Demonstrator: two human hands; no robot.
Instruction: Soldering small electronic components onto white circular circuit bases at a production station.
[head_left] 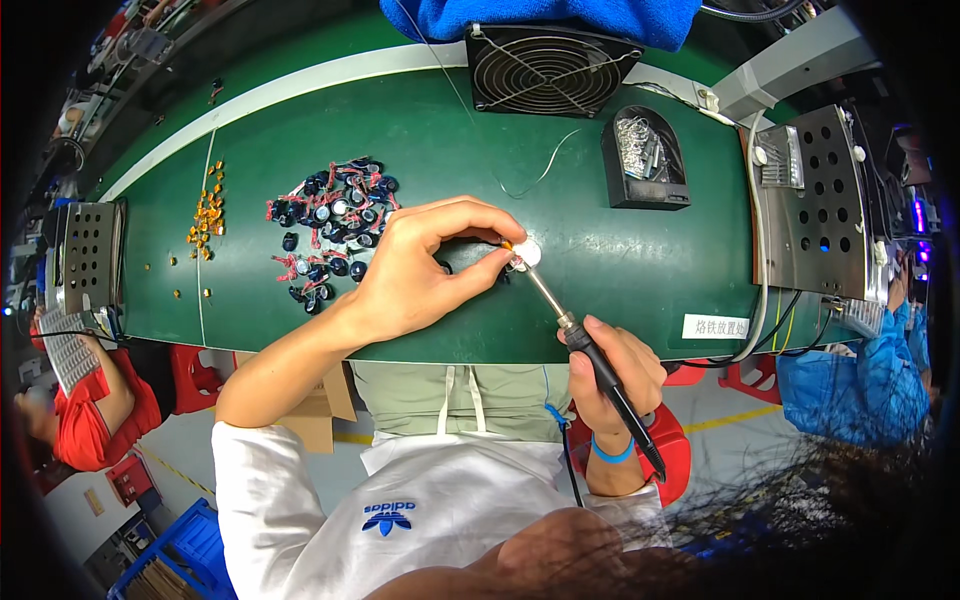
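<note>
My right hand (pixel 620 375) grips a black-handled soldering iron (pixel 606 378), its metal tip slanting up and to the left. The tip meets a white round piece (pixel 527 253) in front of my left hand. Thumb and forefinger of my left hand (pixel 420 262) are pinched on a small orange part (pixel 507 245) at the left edge of that round piece. My fingertips hide most of the orange part. Just left of this hand lies a pile of small dark round components with red wires (pixel 340 210). A strand of solder wire (pixel 545 172) curls on the table beyond my hands.
Loose orange parts (pixel 207 222) lie at the left of the green table (pixel 620 300). A black fan (pixel 550 72) stands at the back, beside a black bin of metal pieces (pixel 645 160). Perforated metal boxes (pixel 815 205) flank the table. Other people sit at both sides.
</note>
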